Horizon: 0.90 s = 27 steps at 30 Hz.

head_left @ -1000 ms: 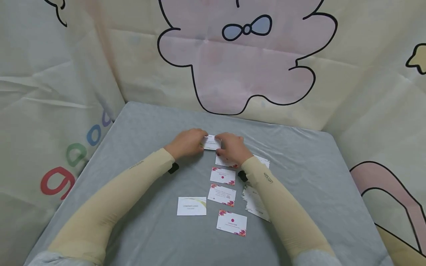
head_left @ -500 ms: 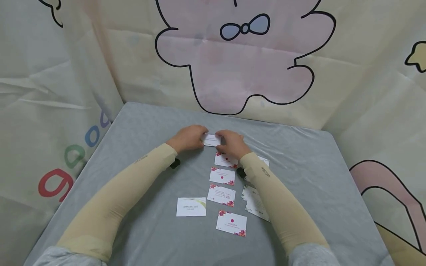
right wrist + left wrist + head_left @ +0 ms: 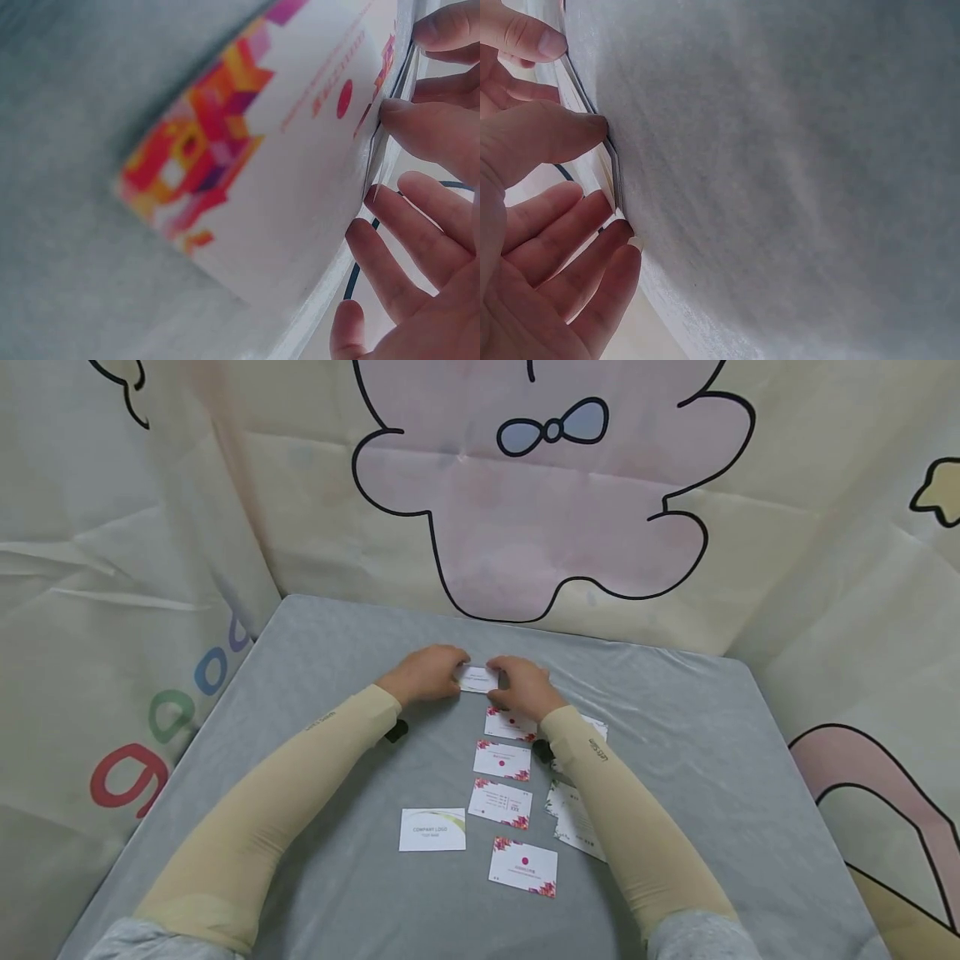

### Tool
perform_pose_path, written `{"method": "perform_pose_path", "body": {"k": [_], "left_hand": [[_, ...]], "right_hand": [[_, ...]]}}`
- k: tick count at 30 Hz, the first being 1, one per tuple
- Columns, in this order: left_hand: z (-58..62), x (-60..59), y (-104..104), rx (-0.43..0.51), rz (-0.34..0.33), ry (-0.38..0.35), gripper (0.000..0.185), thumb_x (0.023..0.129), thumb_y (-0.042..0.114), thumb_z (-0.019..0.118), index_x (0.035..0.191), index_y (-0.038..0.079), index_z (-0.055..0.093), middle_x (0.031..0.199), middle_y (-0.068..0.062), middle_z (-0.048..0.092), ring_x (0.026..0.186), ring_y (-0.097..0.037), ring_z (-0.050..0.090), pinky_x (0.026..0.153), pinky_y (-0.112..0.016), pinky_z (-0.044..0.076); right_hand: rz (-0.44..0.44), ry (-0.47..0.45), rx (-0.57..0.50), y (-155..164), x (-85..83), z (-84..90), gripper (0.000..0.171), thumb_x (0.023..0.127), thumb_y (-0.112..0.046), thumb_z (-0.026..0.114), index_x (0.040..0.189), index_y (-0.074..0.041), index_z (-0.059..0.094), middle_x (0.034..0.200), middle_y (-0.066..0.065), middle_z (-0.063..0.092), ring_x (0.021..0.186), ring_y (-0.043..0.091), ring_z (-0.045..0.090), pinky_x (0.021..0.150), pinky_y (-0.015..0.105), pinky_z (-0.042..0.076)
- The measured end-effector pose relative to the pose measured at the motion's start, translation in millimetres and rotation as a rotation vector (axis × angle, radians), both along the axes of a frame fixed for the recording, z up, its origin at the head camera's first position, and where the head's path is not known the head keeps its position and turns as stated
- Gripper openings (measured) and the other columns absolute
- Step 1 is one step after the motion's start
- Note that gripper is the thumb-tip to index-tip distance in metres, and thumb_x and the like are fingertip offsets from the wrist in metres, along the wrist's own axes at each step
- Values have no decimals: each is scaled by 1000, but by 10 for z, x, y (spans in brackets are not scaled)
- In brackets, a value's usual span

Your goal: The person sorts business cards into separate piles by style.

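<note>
At the far middle of the table, white business cards [image 3: 478,679] are between both hands. My left hand [image 3: 423,675] pinches their left end, thumb at the near edge and fingers behind. The right hand [image 3: 527,685] grips the right end the same way. In the left wrist view, thin edges of the business cards [image 3: 615,176] show more than one layer; how many I cannot tell. Just nearer lies a business card with red flowers [image 3: 510,724], partly covered by the right hand; its colourful corner fills much of the right wrist view.
Nearer on the grey cloth [image 3: 337,868] lie more flowered business cards [image 3: 500,802] in a rough column. A "COMPANY LOGO" card [image 3: 432,830] is left of them. Leaf-edged cards [image 3: 576,827] lie partly under the right forearm. A printed curtain [image 3: 570,543] stands behind the table.
Both hands have shifted slightly away with the held business cards, whose face now looks narrower. More of the flowered card below shows. Over the last half second little differs.
</note>
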<state>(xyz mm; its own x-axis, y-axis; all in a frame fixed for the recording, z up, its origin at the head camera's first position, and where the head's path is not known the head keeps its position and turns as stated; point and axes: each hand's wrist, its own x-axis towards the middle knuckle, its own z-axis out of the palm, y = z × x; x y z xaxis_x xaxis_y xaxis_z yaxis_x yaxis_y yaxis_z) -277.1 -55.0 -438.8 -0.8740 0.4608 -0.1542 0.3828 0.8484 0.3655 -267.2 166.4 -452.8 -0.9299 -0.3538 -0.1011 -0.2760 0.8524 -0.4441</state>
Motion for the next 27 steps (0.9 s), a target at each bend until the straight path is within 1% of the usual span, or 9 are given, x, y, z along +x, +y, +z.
{"method": "perform_pose_path", "body": {"k": [4, 11, 18, 23, 27], "left_hand": [[-17, -7, -2, 0, 2, -3, 56, 101, 21, 75, 153, 8, 59, 151, -11, 65, 128, -25, 64, 115, -46, 53], [-41, -6, -16, 18, 1, -8, 56, 101, 20, 73, 153, 8, 59, 152, -12, 64, 131, -26, 63, 115, -47, 52], [-65, 18, -52, 33, 8, 15, 57, 101, 20, 72, 154, 6, 57, 152, -12, 64, 134, -27, 62, 114, -46, 52], [-67, 90, -112, 48, -6, 42, 61, 99, 18, 74, 155, 3, 55, 154, -15, 62, 140, -30, 60, 119, -47, 50], [-46, 223, -229, 85, -8, 60, 68, 96, 17, 77, 157, 2, 52, 157, -15, 59, 148, -31, 56, 125, -47, 45]], "right_hand": [[-3, -2, 1, -7, 7, -1, 57, 99, -27, 79, 152, -16, 62, 157, 9, 62, 151, 33, 53, 119, 70, 35], [-6, 0, -13, 0, 10, -20, 55, 98, -27, 78, 150, -15, 63, 154, 10, 64, 147, 32, 56, 114, 65, 38], [2, -2, -23, 7, 4, -10, 57, 98, -27, 78, 151, -14, 62, 155, 11, 62, 147, 33, 55, 112, 65, 38], [3, 2, -17, 10, 19, -15, 59, 97, -28, 79, 151, -14, 62, 156, 10, 62, 147, 32, 55, 111, 63, 39], [11, 30, -31, 15, 100, -19, 59, 96, -28, 81, 150, -14, 62, 155, 10, 62, 146, 33, 55, 111, 65, 37]]}}
